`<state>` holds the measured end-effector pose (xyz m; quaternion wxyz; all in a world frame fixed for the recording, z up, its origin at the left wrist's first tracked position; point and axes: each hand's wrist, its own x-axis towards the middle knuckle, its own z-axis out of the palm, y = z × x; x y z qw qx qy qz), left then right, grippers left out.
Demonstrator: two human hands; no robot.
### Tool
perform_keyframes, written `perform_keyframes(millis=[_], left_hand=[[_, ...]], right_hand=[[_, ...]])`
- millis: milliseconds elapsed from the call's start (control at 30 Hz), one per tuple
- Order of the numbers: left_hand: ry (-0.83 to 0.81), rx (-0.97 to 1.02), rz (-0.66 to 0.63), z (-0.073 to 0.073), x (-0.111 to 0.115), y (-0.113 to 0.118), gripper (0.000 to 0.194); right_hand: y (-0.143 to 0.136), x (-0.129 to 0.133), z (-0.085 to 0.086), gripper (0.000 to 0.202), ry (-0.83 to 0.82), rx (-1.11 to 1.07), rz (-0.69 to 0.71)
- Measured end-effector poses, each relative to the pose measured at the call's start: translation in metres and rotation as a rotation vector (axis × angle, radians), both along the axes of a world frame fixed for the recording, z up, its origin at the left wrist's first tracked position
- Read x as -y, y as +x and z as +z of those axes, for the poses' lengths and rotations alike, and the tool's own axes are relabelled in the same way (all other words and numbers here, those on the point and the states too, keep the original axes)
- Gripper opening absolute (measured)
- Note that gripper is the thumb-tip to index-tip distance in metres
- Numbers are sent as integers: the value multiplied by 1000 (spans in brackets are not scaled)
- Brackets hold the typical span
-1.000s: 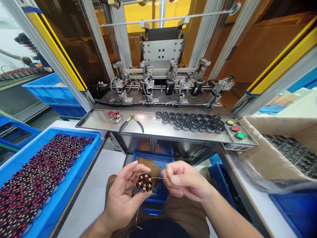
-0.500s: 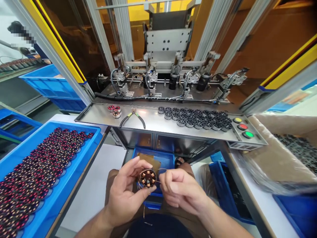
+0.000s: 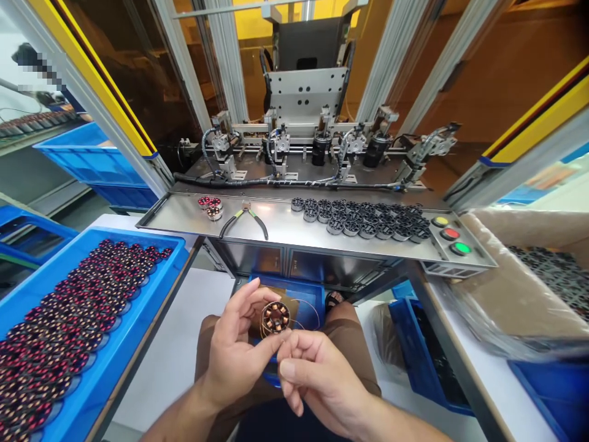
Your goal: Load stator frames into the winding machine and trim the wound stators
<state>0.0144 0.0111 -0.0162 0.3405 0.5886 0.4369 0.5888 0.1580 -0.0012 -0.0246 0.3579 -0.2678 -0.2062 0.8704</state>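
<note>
- Your left hand (image 3: 238,347) holds the round black copper-wound stator (image 3: 277,318) between thumb and fingers.
- Your right hand (image 3: 315,371) curls narrow beside it; can't tell its hold.
- Best guide thin looping copper wire (image 3: 316,311), beyond right fingertips, unkinked.

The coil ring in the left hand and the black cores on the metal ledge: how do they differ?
The coil ring shows copper windings; the black cores show none. Loose wire trails from the coil ring, but none is visible on the black cores. The left hand holds the coil ring, whereas the black cores sit clustered on the ledge. Both are round.
</note>
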Motion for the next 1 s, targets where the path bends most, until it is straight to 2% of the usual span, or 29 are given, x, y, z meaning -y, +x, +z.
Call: perform_keyframes(millis=[100,200,267,367,433,533,633,800,1000], left_hand=[[-114,79,-50,4,0,-3,74],[-199,184,-168,8,0,-6,72],[-227,229,-249,9,1,-7,67],[-272,227,-356,6,4,-7,62],[-303,205,-413,4,7,-6,63],[-304,236,-409,1,8,-1,69],[-269,340,-367,2,7,3,75],[-311,445,-382,3,5,2,69],[-388,558,-416,-2,3,2,58]], right_hand=[[8,3,-10,32,58,31,72],[20,-4,-18,32,151,82,150],[28,-14,-16,36,219,109,99],[38,-27,-5,43,288,139,-28],[39,-30,4,41,301,167,-36],[37,-27,10,36,311,211,-10],[36,-22,9,35,345,218,14],[38,-14,2,36,408,266,42],[36,-9,-9,35,450,351,34]])
